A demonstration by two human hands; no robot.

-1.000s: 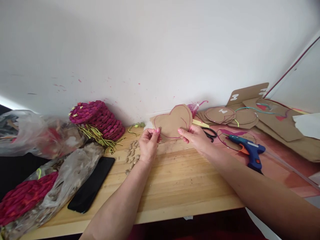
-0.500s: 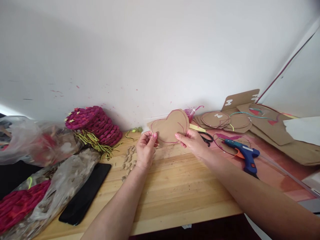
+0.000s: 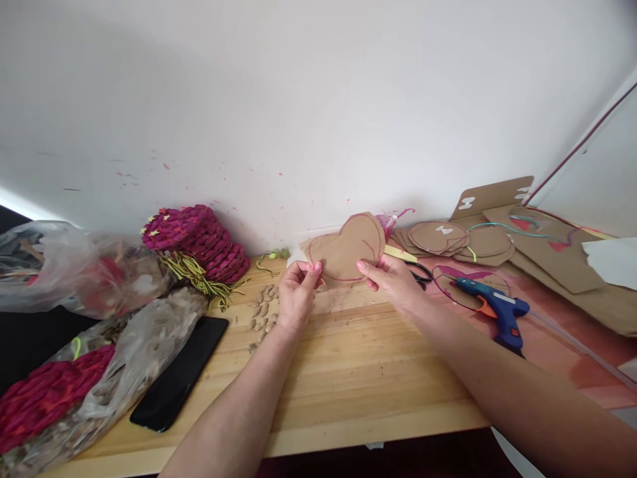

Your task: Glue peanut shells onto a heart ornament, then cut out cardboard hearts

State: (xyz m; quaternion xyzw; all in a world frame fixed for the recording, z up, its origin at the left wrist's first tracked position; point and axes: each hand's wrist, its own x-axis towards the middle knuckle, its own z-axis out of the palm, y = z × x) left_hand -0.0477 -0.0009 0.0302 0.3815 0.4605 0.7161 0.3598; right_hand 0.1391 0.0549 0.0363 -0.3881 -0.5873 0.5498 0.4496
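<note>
In the head view, I hold a cardboard heart (image 3: 343, 259) up in front of me, near the back of the desk (image 3: 368, 378), its face tilted toward me. My left hand (image 3: 298, 295) pinches its lower left edge, thumb on the near side and fingers curled; my right hand (image 3: 395, 284) pinches the lower right edge the same way. A purple line runs around the heart just inside its edge, with a short curve at the right. I can't tell whether its lower edge touches the desk.

Just left of my left hand lie loose peanuts (image 3: 261, 311). Farther left a magenta stack (image 3: 219, 249) leans near the wall (image 3: 298, 99), yellow-green cords (image 3: 199, 275) hanging off its front. Nearer me is a black phone (image 3: 182, 375), beside a plastic bag (image 3: 144, 352).

Beyond my right hand, black scissors (image 3: 422, 272) lie partly hidden by it. Cardboard discs (image 3: 432, 237) are piled behind them, and a blue glue gun (image 3: 500, 309) rests farther right, on a pink surface (image 3: 562, 355).
</note>
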